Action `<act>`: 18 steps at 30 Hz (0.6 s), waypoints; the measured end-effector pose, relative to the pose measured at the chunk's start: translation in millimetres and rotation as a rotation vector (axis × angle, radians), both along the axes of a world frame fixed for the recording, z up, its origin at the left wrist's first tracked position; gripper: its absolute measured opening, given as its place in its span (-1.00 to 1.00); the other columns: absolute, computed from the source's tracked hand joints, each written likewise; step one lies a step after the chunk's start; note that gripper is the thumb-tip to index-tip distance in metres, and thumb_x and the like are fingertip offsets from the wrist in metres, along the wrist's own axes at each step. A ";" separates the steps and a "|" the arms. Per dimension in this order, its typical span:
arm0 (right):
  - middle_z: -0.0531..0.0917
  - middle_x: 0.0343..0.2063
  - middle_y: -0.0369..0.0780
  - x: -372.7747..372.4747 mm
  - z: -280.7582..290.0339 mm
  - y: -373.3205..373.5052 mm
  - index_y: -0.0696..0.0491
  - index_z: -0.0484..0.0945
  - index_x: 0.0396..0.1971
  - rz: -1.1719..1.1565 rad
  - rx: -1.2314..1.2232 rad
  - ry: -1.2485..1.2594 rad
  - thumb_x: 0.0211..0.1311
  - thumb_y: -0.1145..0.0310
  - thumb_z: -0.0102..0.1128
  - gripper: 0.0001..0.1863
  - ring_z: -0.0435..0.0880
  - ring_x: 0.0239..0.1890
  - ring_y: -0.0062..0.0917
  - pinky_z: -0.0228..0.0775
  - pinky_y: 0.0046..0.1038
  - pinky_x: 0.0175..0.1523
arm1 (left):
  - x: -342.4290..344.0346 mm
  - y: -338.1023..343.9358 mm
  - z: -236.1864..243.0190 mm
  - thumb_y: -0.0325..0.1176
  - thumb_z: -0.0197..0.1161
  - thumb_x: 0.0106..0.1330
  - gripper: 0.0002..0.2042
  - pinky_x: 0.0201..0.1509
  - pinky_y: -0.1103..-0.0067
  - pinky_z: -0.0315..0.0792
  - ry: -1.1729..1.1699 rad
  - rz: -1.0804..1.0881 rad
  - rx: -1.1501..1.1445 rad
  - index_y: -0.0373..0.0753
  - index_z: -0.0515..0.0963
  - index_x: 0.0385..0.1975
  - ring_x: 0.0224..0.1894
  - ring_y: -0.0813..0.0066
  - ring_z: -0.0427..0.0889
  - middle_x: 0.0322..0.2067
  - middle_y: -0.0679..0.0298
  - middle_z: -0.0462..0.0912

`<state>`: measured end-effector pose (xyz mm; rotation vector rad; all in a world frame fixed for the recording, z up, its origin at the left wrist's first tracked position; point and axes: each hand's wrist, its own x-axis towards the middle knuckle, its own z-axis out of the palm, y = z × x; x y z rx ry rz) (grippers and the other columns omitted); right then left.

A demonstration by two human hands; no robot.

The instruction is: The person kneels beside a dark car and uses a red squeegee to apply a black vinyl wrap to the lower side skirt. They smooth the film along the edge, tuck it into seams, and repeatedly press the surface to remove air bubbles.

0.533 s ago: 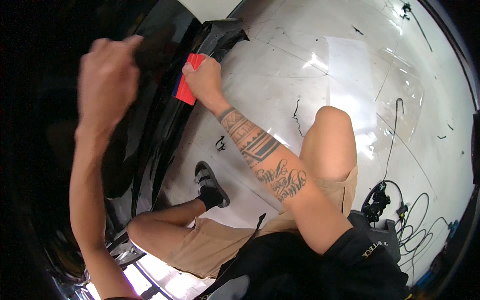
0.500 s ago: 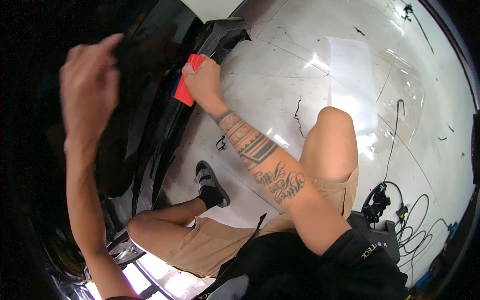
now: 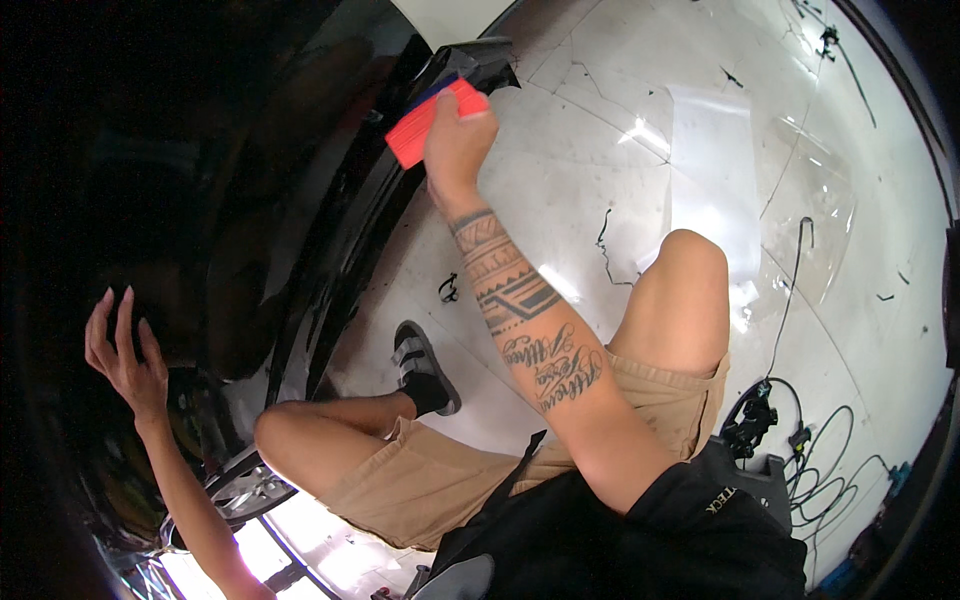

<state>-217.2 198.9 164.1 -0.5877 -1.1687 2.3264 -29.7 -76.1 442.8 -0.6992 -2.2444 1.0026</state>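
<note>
1. The right hand (image 3: 462, 140) holds a red squeegee (image 3: 412, 135); its thumb and fingers are clamped on this flat piece, which has a dark blue strip along one long side.
2. The red squeegee is at the lower edge of the glossy black panel (image 3: 240, 190), close to the far end of that edge. It seems to lie on the panel, but the exact contact cannot be told.
3. Just beyond it, a dark flap (image 3: 492, 62) sticks out from the panel's far corner, over the floor (image 3: 560, 180).
4. The left hand (image 3: 130, 375) is at the near part of the panel, well apart from the right one. Its fingers are spread apart and hold nothing; whether they touch the panel, one cannot tell.
5. On the floor, away from the panel's lower edge, lies a white sheet (image 3: 712, 180). A small black scrap (image 3: 449, 289) lies nearer to this edge, not far from the person's sandal (image 3: 425, 365).
</note>
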 end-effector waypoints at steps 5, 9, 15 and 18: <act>0.58 -0.64 -0.12 -31.0 -1.0 20.5 0.26 0.46 -0.62 0.087 0.317 -0.008 0.10 0.45 0.17 -0.79 0.53 -0.53 -0.43 0.36 -0.33 -0.34 | 2.1 -6.7 -11.5 -0.43 0.21 0.28 -0.65 0.28 0.46 0.15 0.000 -0.089 0.020 -0.12 0.53 0.09 0.24 0.38 0.35 0.15 0.31 0.48; 0.61 -0.60 0.02 -30.4 0.2 34.5 0.28 0.50 -0.58 0.222 0.260 0.047 0.07 0.42 0.19 -0.79 0.63 -0.51 -0.18 0.42 -0.25 -0.27 | -2.1 -2.5 -7.5 -0.44 0.21 0.27 -0.64 0.25 0.47 0.16 -0.020 -0.091 -0.002 -0.14 0.54 0.09 0.22 0.39 0.36 0.16 0.31 0.48; 0.62 -0.60 -0.04 -10.2 -8.9 17.9 0.24 0.51 -0.58 0.239 0.072 0.098 0.05 0.45 0.23 -0.83 0.63 -0.52 -0.28 0.43 -0.29 -0.32 | -1.0 -11.3 -4.8 -0.43 0.21 0.27 -0.64 0.22 0.49 0.14 -0.010 -0.089 -0.031 -0.11 0.54 0.09 0.20 0.40 0.38 0.13 0.33 0.49; 0.62 -0.62 -0.06 -24.4 -3.3 18.0 0.23 0.51 -0.59 0.170 0.179 0.064 0.03 0.46 0.25 -0.84 0.63 -0.53 -0.34 0.43 -0.31 -0.34 | -2.1 -14.6 -9.8 -0.44 0.20 0.29 -0.63 0.24 0.46 0.15 -0.020 -0.073 -0.036 -0.13 0.51 0.11 0.21 0.36 0.35 0.13 0.30 0.47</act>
